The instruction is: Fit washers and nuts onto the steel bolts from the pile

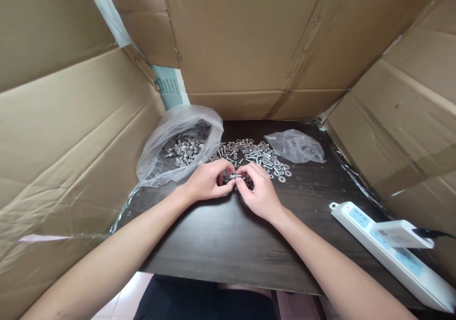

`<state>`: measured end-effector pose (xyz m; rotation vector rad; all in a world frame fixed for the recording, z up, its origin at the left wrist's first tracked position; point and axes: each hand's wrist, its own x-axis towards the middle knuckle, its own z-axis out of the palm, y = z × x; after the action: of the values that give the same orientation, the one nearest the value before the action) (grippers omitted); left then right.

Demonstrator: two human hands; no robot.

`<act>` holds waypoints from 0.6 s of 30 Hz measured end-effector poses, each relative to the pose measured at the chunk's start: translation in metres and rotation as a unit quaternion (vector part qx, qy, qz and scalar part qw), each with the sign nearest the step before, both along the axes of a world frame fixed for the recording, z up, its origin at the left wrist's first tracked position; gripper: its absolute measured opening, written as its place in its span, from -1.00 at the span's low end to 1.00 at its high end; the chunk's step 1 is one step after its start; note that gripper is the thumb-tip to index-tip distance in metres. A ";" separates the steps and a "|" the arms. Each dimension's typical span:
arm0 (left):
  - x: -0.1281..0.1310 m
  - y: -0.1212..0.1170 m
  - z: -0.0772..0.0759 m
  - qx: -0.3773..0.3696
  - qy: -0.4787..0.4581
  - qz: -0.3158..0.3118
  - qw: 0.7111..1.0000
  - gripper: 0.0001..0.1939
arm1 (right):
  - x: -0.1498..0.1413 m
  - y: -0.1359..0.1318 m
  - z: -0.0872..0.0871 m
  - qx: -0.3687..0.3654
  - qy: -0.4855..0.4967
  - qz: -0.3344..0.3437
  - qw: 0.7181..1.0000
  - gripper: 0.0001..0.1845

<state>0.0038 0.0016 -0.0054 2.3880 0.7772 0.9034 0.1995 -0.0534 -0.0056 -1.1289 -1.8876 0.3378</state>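
Observation:
My left hand and my right hand meet over the middle of a dark wooden table. Both pinch a small silver bolt held between their fingertips. Just beyond the hands lies a loose pile of bolts, nuts and washers. A few dark small parts lie under the fingers, mostly hidden. To the left an open clear plastic bag holds several assembled bolts.
A smaller crumpled clear bag lies at the back right. A white power strip with a plugged white adapter sits at the right front edge. Cardboard sheets wall in the table on the left, back and right.

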 end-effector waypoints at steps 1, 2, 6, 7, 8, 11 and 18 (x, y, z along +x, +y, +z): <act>0.000 0.000 0.000 -0.001 0.001 -0.001 1.000 -0.82 | 0.000 0.000 0.000 -0.003 0.002 0.001 1.000 -0.92; 0.000 0.000 0.000 -0.002 0.002 0.000 1.000 -0.82 | 0.000 0.000 0.000 -0.006 0.003 0.002 1.000 -0.92; -0.001 0.001 -0.001 -0.007 0.006 0.003 1.000 -0.82 | 0.001 0.000 0.000 -0.021 0.001 0.001 1.000 -0.93; -0.001 0.001 -0.001 -0.007 0.004 0.002 1.000 -0.82 | 0.002 0.000 0.000 -0.025 0.001 0.002 1.000 -0.93; -0.001 0.001 -0.001 -0.008 0.003 0.000 1.000 -0.82 | 0.002 0.001 0.001 -0.028 0.002 0.002 1.000 -0.93; -0.001 0.001 -0.001 0.000 -0.002 -0.010 1.000 -0.81 | 0.003 0.001 0.002 -0.041 -0.005 -0.001 0.999 -0.92; 0.002 0.001 0.000 0.002 -0.025 -0.030 0.999 -0.82 | 0.002 -0.001 0.003 -0.070 -0.042 -0.020 0.996 -0.71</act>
<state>0.0056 0.0025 -0.0053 2.3696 0.6817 0.9368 0.2012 -0.0542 -0.0025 -1.2902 -1.9355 0.4107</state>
